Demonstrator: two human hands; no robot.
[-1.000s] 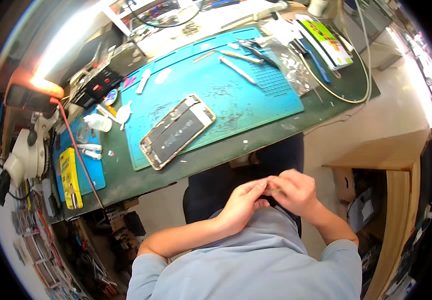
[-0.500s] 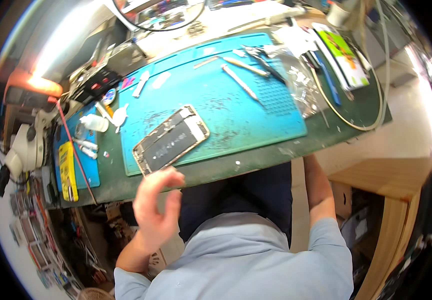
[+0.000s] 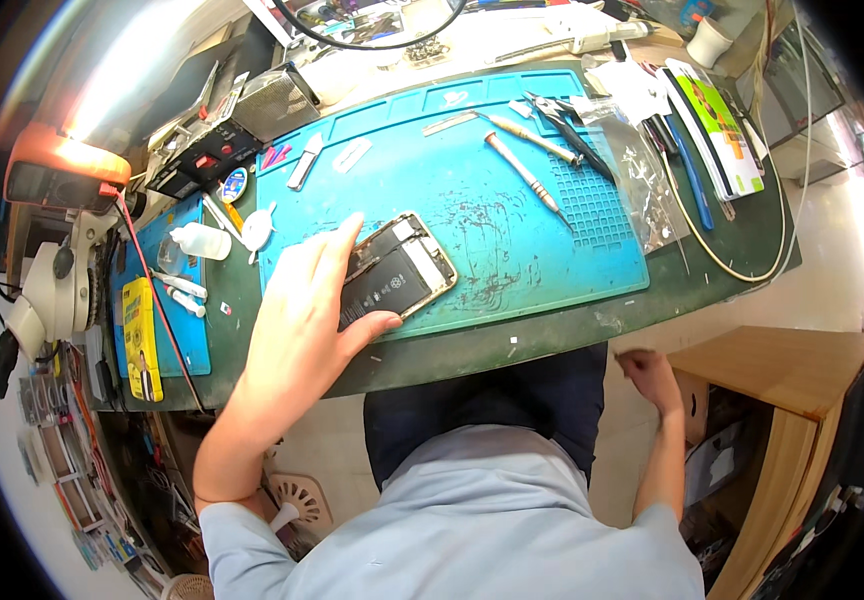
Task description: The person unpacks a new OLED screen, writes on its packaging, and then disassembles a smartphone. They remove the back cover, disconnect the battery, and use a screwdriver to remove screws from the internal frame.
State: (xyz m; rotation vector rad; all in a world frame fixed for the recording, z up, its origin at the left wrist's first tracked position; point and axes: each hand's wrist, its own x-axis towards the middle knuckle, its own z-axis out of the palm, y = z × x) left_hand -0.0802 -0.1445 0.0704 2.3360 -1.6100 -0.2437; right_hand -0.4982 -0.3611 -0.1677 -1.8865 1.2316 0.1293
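Note:
An opened phone (image 3: 387,278) with its battery exposed lies on the turquoise mat (image 3: 552,280). My left hand (image 3: 302,310) covers its left part, fingers closed around it with the thumb at the lower edge. My right hand (image 3: 649,372) hangs low beside my right thigh, just below the desk's front edge, fingers curled; what it may hold is too small to make out. A screwdriver (image 3: 527,178), a yellowish slim tool (image 3: 532,137) and dark pliers (image 3: 582,145) lie on the mat's right part.
An orange multimeter (image 3: 62,178), white bottle (image 3: 202,240), yellow pack (image 3: 142,340) and white jointed stand (image 3: 52,290) occupy the left. A clear bag (image 3: 642,180), blue tool (image 3: 692,180) and looped cable (image 3: 752,277) lie right. A wooden cabinet (image 3: 767,365) stands below, beside my right arm.
My left hand has gone from my lap forward and left onto the phone. My right hand left it, moving right and down; hidden under the desk's edge midway, it now shows beside my thigh.

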